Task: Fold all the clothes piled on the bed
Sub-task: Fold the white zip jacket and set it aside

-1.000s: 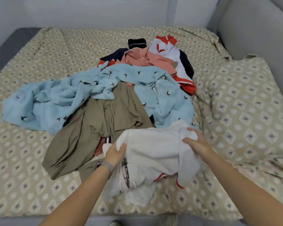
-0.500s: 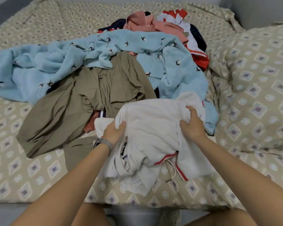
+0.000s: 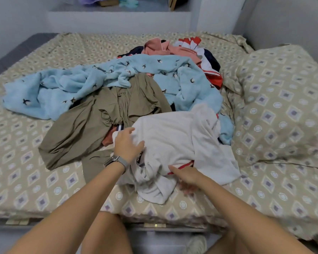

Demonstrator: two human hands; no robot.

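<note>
- The light blue fleece garment (image 3: 50, 92) lies spread on the left of the bed (image 3: 17, 162), waiting its turn.
- The olive garment (image 3: 92, 125) lies crumpled just below it, not yet folded.
- The left hand (image 3: 128, 145) rests flat with loose fingers on the white zip jacket (image 3: 174, 142), probably to hold it down.
- The right hand (image 3: 188, 177) reaches under the jacket's near edge with fingers out, gripping nothing, likely feeling for a hem.
- The pillow (image 3: 283, 99) sits at the right.
</note>
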